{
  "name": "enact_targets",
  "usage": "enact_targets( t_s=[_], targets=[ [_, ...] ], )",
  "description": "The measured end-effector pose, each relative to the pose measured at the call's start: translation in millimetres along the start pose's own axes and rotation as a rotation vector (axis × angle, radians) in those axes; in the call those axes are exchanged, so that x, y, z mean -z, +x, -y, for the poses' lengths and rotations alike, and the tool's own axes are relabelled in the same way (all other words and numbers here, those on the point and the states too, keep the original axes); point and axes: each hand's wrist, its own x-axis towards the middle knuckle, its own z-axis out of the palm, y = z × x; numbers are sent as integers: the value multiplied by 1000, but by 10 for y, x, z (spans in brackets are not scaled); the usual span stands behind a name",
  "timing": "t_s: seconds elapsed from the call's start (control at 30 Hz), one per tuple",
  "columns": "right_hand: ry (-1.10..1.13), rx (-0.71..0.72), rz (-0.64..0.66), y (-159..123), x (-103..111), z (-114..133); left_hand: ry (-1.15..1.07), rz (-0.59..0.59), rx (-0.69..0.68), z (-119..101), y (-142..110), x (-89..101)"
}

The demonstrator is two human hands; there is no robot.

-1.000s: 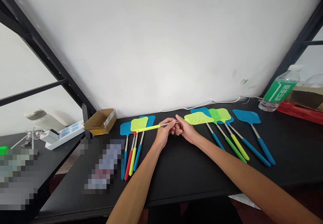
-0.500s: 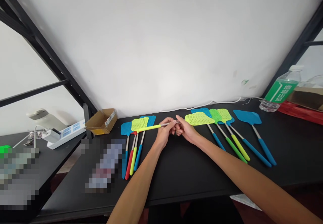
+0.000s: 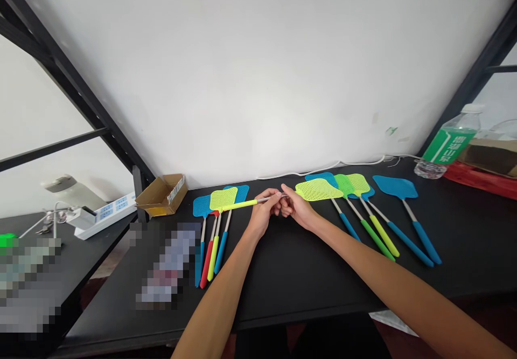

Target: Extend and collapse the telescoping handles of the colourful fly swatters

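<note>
A yellow fly swatter [image 3: 319, 190] is held level above the black table, its perforated head to the right and its yellow grip to the left. My left hand [image 3: 267, 208] is closed on its metal shaft, beside the grip. Pressed close to it, my right hand [image 3: 297, 208] pinches the shaft just below the head. On the left lies a group of fly swatters with a blue one [image 3: 202, 206], a yellow one [image 3: 223, 198] and a red handle [image 3: 207, 264]. Several more lie to the right, among them a green one [image 3: 344, 185] and a blue one [image 3: 396, 187].
An open cardboard box [image 3: 161, 197] stands at the back left, near a white power strip [image 3: 107, 214]. A bottle with a green label [image 3: 450, 143] stands at the right beside a red package [image 3: 480, 178]. A white cable [image 3: 302, 173] runs along the wall. A blurred patch covers the table's left part.
Almost nothing differs. Both hands keep the same hold on the yellow fly swatter, and the whole view has shifted very slightly.
</note>
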Motion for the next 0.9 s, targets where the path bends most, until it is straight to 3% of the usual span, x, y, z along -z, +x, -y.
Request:
enact_targets(
  t_s=[0.9],
  targets=[
    [-6, -2, -5, -7, 3, 2, -18, 9, -3, 14, 10, 10]
  ],
)
